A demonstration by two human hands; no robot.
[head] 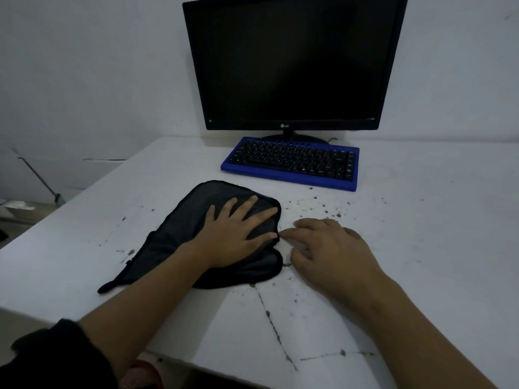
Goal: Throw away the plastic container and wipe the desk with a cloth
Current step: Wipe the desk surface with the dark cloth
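A dark grey cloth (179,234) lies spread on the white desk (407,234), left of centre. My left hand (236,231) presses flat on the cloth's right part, fingers spread apart. My right hand (331,248) rests palm down on the bare desk just right of the cloth, its fingertips near the cloth's edge, holding nothing. Dark crumbs and specks (325,209) are scattered on the desk beyond my right hand. No plastic container is in view.
A blue keyboard with black keys (292,162) stands behind the cloth, and a black monitor (292,63) behind that against the white wall. The desk's left edge (84,189) drops off to the floor. Dark cracks (269,318) run across the near desk surface.
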